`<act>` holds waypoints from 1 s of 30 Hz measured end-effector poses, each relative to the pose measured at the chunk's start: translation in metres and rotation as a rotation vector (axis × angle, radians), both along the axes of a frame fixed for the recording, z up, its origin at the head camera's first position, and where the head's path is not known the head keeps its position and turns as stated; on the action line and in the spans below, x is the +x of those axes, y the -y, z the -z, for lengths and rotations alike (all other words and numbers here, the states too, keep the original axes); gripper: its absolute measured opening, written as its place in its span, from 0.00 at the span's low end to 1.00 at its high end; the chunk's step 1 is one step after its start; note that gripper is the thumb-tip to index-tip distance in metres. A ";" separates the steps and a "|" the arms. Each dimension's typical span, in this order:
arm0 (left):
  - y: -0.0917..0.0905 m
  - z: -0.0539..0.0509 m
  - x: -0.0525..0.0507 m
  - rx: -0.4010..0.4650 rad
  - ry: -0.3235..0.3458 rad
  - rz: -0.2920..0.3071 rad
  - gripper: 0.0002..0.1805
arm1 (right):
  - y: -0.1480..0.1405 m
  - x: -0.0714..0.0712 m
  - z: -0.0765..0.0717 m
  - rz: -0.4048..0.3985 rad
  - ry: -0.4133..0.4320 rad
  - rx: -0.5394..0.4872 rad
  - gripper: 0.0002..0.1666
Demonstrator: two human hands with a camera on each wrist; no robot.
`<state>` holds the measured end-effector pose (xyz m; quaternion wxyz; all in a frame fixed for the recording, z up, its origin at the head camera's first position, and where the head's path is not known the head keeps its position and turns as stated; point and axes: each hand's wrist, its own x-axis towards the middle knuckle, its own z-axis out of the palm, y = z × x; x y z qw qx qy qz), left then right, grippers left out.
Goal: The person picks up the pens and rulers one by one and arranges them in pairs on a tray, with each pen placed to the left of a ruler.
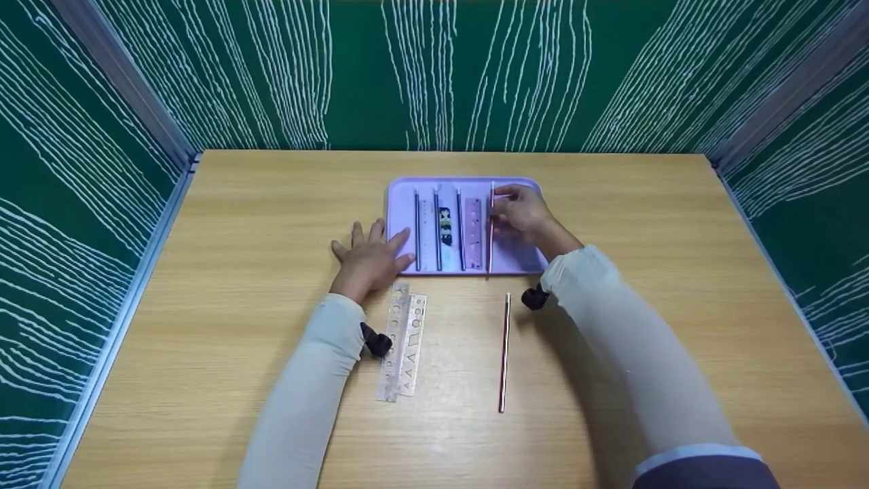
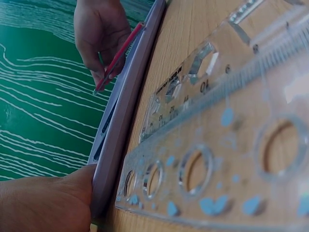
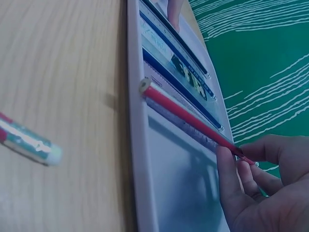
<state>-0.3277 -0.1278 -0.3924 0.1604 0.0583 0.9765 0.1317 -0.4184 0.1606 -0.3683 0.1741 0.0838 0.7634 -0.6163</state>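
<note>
My right hand point(image 1: 523, 214) pinches a red pencil point(image 3: 188, 116) near its far end, above the right part of a lilac tray point(image 1: 519, 261). The pencil's near end reaches over the tray's front rim. In the tray lie several dark blue pencils point(image 1: 417, 231), a clear ruler point(image 1: 426, 234), a ruler with a panda-like picture point(image 1: 445, 227) and a pink ruler point(image 1: 474, 234), side by side. Spread out at the tray's left front corner, my left hand point(image 1: 370, 261) has its thumb at the rim and other fingers on the table.
Two clear stencil rulers point(image 1: 412, 346) point(image 2: 198, 169) overlap on the table in front of the tray, by the left wrist. Another red pencil point(image 1: 504, 353) lies to their right; its white eraser end shows in the right wrist view. Green walls with white lines point(image 1: 366, 75) enclose the table.
</note>
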 end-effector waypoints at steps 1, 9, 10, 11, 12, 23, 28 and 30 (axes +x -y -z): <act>0.000 0.000 0.000 0.003 -0.003 0.001 0.35 | 0.000 -0.001 0.000 0.011 -0.006 0.008 0.29; 0.000 0.000 0.001 0.015 -0.010 0.002 0.35 | 0.001 -0.002 0.004 0.027 -0.099 0.076 0.28; 0.000 0.000 0.000 0.011 -0.006 0.004 0.35 | 0.001 -0.002 0.005 0.028 -0.105 0.083 0.29; 0.000 0.000 0.000 0.007 -0.002 0.007 0.35 | 0.001 -0.002 0.006 0.029 -0.109 0.089 0.29; 0.000 0.000 0.000 0.003 0.004 0.008 0.35 | 0.000 -0.002 0.006 0.027 -0.109 0.094 0.30; 0.001 0.002 -0.001 0.006 0.014 -0.003 0.35 | 0.006 0.004 0.018 0.005 -0.091 0.220 0.35; 0.001 0.002 -0.001 0.005 0.011 -0.005 0.35 | 0.012 0.008 0.019 -0.006 -0.149 0.353 0.32; 0.002 0.003 -0.001 0.005 0.008 -0.005 0.35 | 0.012 0.009 0.019 -0.006 -0.150 0.354 0.32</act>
